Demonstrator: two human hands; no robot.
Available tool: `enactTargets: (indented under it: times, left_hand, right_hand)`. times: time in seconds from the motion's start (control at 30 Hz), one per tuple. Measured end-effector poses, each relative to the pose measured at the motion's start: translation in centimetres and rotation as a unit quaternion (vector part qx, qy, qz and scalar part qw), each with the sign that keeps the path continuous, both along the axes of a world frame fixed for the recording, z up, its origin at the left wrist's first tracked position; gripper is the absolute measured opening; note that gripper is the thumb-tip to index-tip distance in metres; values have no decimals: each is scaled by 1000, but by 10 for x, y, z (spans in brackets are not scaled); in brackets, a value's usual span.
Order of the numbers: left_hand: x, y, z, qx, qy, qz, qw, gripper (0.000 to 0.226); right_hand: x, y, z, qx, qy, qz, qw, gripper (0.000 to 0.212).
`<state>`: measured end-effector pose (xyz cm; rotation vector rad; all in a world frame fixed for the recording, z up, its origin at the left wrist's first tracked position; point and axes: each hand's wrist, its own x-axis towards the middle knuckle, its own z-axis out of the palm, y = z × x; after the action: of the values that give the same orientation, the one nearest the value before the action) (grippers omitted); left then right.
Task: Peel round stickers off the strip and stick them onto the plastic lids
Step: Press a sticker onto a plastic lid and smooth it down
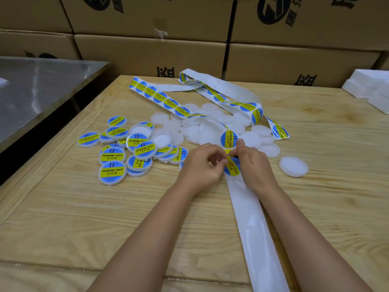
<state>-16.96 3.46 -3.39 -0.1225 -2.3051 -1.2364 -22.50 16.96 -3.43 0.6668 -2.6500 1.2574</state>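
Glossy backing strip (pixel 250 218) runs from the table's six o'clock edge up between both hands. The left hand (pixel 200 165) pinches the lifted rim of a blue-and-yellow round sticker (pixel 232 167), and the right hand (pixel 252 163) pins the strip beside it, though its fingertips seem partly hidden. Thin, limp and tacky, the sticker should be held by its edge only. Bare plastic lids (pixel 210 127) lie at twelve o'clock, labelled lids (pixel 117 152) at nine.
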Motion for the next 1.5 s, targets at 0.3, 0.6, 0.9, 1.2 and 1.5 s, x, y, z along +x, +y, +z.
enactTargets:
  times: [0.3, 0.6, 0.9, 1.2, 1.5]
  left_hand:
    - [0, -8, 8, 224, -41, 53, 972, 23]
    - [-2, -6, 10, 302, -57, 46, 951, 23]
    - [-9, -10, -3, 46, -52, 150, 986, 32]
    - [-12, -16, -13, -298, -85, 193, 931, 26]
    - [-8, -18, -9, -284, -61, 206, 934, 16]
  right_hand:
    - [-2, 8, 4, -9, -25, -50, 998, 60]
    - [5, -7, 12, -194, -84, -33, 977, 7]
    - [4, -3, 12, -319, -156, -66, 933, 14]
    - [4, -4, 14, -328, -127, -90, 932, 15]
    - [5, -4, 13, -354, -132, -89, 922, 12]
